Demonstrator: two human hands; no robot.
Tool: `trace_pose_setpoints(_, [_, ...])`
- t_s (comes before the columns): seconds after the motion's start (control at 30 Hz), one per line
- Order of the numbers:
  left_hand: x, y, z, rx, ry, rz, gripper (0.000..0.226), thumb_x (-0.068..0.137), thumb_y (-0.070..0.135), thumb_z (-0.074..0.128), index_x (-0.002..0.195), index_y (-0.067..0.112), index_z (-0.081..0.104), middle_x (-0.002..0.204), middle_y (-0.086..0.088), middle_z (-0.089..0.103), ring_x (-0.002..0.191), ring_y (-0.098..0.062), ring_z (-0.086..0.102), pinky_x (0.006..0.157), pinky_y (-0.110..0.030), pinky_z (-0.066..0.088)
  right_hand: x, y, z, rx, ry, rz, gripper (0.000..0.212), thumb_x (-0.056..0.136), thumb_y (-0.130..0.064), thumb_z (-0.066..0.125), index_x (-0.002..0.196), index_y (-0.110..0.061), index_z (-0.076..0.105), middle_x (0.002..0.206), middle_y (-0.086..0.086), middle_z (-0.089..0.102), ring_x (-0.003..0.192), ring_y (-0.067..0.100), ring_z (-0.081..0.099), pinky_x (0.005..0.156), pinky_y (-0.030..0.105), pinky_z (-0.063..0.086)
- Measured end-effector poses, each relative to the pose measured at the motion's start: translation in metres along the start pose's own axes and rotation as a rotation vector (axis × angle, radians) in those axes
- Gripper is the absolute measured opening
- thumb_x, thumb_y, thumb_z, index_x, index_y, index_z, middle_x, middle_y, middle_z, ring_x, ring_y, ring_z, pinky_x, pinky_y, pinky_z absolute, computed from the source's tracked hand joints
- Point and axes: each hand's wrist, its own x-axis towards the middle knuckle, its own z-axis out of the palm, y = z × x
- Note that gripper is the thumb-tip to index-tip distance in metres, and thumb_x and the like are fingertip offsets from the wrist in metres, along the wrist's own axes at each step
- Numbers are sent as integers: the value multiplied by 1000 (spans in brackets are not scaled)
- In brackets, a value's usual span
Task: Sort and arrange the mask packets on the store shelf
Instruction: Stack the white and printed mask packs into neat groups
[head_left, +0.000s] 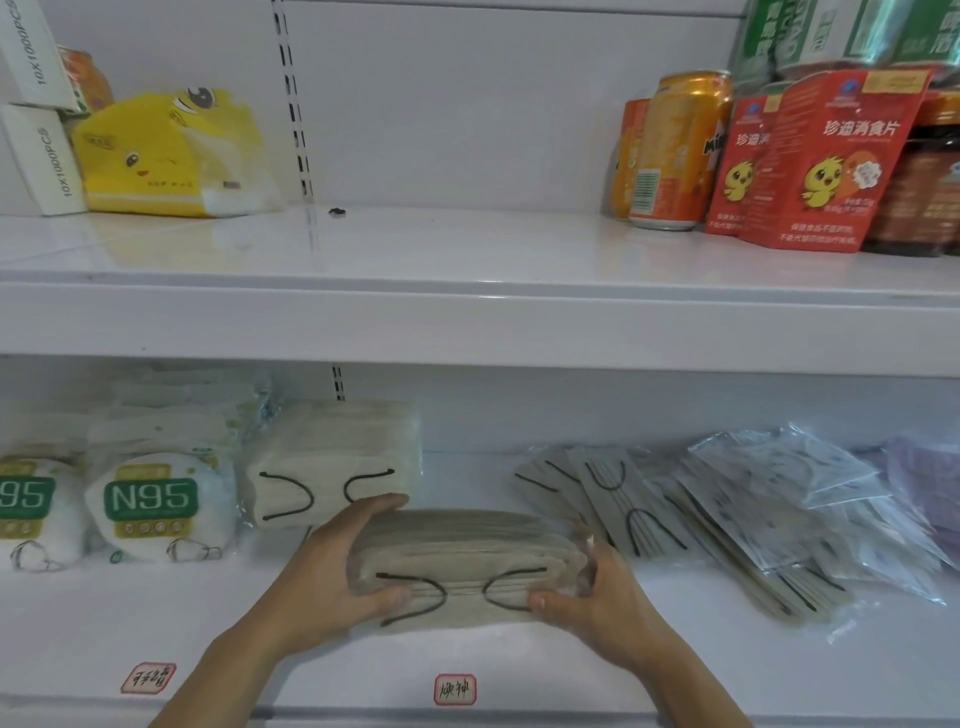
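— What's along the lower shelf (156, 623), from the left?

— Two white N95 packets (150, 506), then a pale beige stack (337, 462) with black ear loops.

— And the held one?

— A darker beige mask stack (462, 566), layered edges, black loops in front, lying mid-shelf. The left hand (332, 566) curls round its left end, the right hand (597, 597) round its right end.

— Further right?

— Loose mask packets (727, 519), fanned out in clear wrap.

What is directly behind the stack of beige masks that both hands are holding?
Behind the held stack a second beige stack stands to its rear left, then bare shelf up to the back wall. The held stack hides the shelf strip right behind it, so I cannot tell whether anything lies there.
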Motion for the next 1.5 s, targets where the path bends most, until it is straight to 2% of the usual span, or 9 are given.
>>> trace_pose_setpoints(0.27, [-15, -4, 25, -443, 131, -164, 97, 63, -8, 91, 141, 21, 41, 124, 7, 63, 113, -2, 62, 88, -10, 49, 8, 4, 2, -17, -5, 12, 59, 77, -1, 84, 118, -31, 54, 84, -19, 75, 79, -1, 71, 70, 16, 54])
trace_pose_setpoints(0.4, [-13, -7, 30, -465, 15, -177, 76, 71, 3, 74, 138, 24, 47, 130, 5, 61, 113, -6, 62, 92, -12, 45, 10, 7, 11, 48, 45, -5, 67, 74, 2, 81, 128, -28, 55, 113, 2, 74, 101, 19, 73, 74, 33, 60])
trace_pose_setpoints(0.73, [-14, -8, 31, -542, 154, -138, 78, 63, -15, 54, 123, 34, 56, 114, 8, 67, 60, -17, 59, 53, -27, 44, 14, 17, 12, 125, 22, -15, 69, 67, -5, 74, 128, -28, 52, 60, -16, 57, 48, 11, 37, 48, 22, 33])
trace_pose_setpoints(0.87, [-14, -8, 38, -578, 232, -119, 72, 61, -8, 54, 117, 37, 59, 102, 1, 71, 66, -38, 58, 56, -36, 43, 12, 13, 19, 157, 56, -9, 66, 72, 2, 72, 130, -25, 53, 93, 10, 73, 65, 24, 59, 61, 34, 46])
trace_pose_setpoints(0.97, [-18, -6, 31, -501, 152, -103, 74, 66, -5, 77, 129, 25, 51, 111, 5, 70, 91, -22, 69, 75, -27, 55, 10, 15, 13, 146, 45, -49, 61, 76, 8, 73, 129, -16, 54, 71, -6, 67, 53, 12, 50, 52, 23, 41])
trace_pose_setpoints(1.07, [-16, 1, 27, -442, 57, -127, 86, 64, 0, 93, 130, 29, 46, 108, 24, 66, 74, 8, 63, 67, -6, 46, 7, 9, 13, 179, -1, -16, 69, 72, 10, 85, 130, -7, 51, 99, 10, 75, 86, 26, 74, 76, 40, 60])
trace_pose_setpoints(1.17, [-13, 2, 23, -465, 38, -128, 82, 64, 8, 95, 128, 26, 48, 109, 20, 68, 80, 3, 67, 71, -10, 50, 11, 14, 15, 225, -30, 28, 84, 64, -1, 95, 131, -7, 46, 115, 28, 68, 106, 50, 67, 91, 68, 52])
trace_pose_setpoints(1.33, [-13, -2, 22, -511, 81, -149, 85, 55, 2, 95, 126, 17, 51, 99, 22, 69, 62, 7, 60, 57, -5, 42, 12, 16, 17, 223, 18, 41, 85, 62, 0, 96, 131, -2, 47, 113, 26, 71, 105, 46, 69, 92, 64, 54])
trace_pose_setpoints(1.5, [-11, -15, 20, -596, 90, -139, 88, 46, 11, 103, 123, 8, 61, 110, -7, 75, 105, -28, 71, 85, -28, 58, 11, 18, 25, 317, 89, 37, 82, 56, -2, 99, 124, 7, 53, 113, 30, 70, 106, 48, 69, 95, 69, 50])
